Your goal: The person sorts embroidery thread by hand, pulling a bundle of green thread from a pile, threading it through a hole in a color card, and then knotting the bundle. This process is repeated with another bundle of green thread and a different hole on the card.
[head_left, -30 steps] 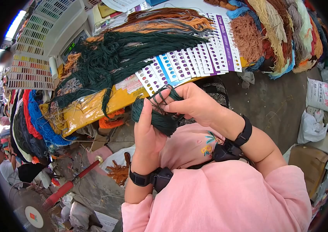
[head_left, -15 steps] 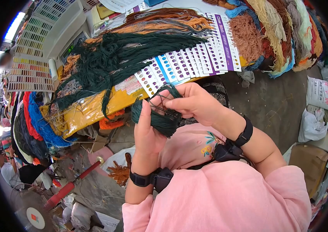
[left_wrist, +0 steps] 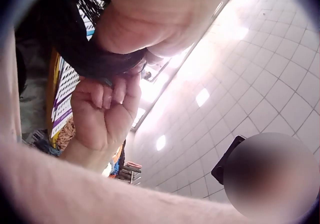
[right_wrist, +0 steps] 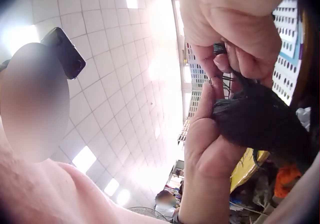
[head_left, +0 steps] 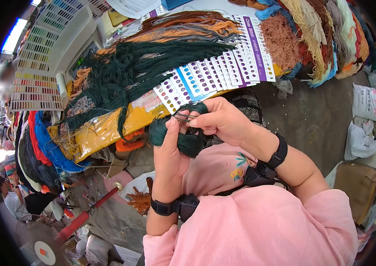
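Observation:
In the head view, a hank of dark green yarn (head_left: 189, 144) is gripped in my left hand (head_left: 169, 155), thumb along its near side. My right hand (head_left: 228, 122) pinches a few strands at the top of the hank, its fingertips close to the left ones. The right wrist view shows the dark hank (right_wrist: 257, 116) lying across the left palm, with thin strands stretched between the two hands. From the left wrist, curled fingers of the right hand show right at the yarn. Just beyond, loose dark green yarn (head_left: 139, 66) is heaped on the table.
Colour shade cards (head_left: 197, 80) fan out along the yellow table edge (head_left: 101, 128). Brown and orange yarn (head_left: 188, 24) lies behind the green heap. Hanks of many colours hang at the right (head_left: 312, 35) and left. A fan (head_left: 44, 252) stands at lower left, near a seated person.
The loose loop of strands between my hands has been drawn in close against the hank. My left fingertips and right fingertips are now nearer each other.

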### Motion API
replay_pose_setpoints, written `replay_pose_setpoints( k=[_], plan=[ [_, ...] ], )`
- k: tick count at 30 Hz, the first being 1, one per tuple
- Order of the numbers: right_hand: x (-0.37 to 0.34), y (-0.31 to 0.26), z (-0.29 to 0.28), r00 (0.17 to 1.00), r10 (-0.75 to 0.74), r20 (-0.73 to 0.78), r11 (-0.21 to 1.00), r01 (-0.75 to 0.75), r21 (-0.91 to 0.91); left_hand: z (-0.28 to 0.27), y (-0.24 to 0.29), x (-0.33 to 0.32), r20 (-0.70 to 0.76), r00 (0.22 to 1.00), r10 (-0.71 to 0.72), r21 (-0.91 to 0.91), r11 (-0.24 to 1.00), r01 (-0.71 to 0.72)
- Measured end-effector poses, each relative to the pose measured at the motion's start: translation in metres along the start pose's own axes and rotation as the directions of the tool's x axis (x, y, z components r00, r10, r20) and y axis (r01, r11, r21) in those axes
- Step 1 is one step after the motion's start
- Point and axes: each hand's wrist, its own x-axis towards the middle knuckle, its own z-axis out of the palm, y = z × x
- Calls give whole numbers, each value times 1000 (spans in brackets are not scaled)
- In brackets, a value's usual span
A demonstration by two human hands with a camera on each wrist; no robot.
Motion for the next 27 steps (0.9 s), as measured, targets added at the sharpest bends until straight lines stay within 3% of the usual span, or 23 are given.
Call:
replay_pose_setpoints(
  k=[4, 7, 13, 16, 17, 18, 19, 20, 21, 22, 23, 25, 26, 27],
  plan=[
    [-1, 0, 4, 997, -3, -77, 999, 0, -40, 5, 0, 0, -19, 1000, -2, 11, 1000, 2],
    [-1, 1, -2, 999, -41, 6, 999, 41, 7, 2, -4, 4, 59, 997, 41, -12, 999, -40],
    [1, 3, -8, 997, -49, 60, 993, 42, 107, 3, -4, 6, -19, 1000, -1, 44, 999, 2],
    [-9, -7, -21, 950, 151, 272, 930, -230, 288, -1, 4, 10, 309, 948, 78, -229, 973, -6],
    [-11, -11, -24, 935, 191, 299, 933, -268, 240, 4, 10, 6, 213, 977, 15, -129, 992, 13],
    [-14, -15, -25, 917, 235, 323, 931, -308, 194, 12, 15, 6, 207, 976, -64, 157, 987, 31],
    [-17, -22, -25, 895, 280, 347, 927, -346, 145, 16, 19, 9, 180, 974, -134, 430, 902, 45],
    [-22, -35, -22, 897, 313, 311, 943, -332, 9, 13, 20, 14, 244, 940, -240, 467, 878, 104],
    [-32, -52, -5, 974, 204, 99, 893, -143, -427, 12, 30, 17, 229, 923, -309, 440, 879, 185],
    [-33, -58, -9, 987, -11, 160, 691, 123, -712, 12, 44, 20, 219, 900, -376, 413, 872, 263],
    [-35, -62, -14, 940, -190, 283, 348, 333, -876, 15, 54, 22, 209, 869, -448, 389, 854, 346],
    [-42, -77, -13, 957, -154, 246, 665, 285, -691, 26, 66, 16, -36, 972, -234, 445, 867, 225],
    [-46, -86, -12, 963, -130, 237, 792, 245, -559, -2, 83, 25, 50, 952, -302, 405, 878, 257],
    [-50, -100, -19, 941, -219, 258, 923, 286, -259, -21, 94, 33, 78, 969, -235, -43, 970, 239]
  ],
)
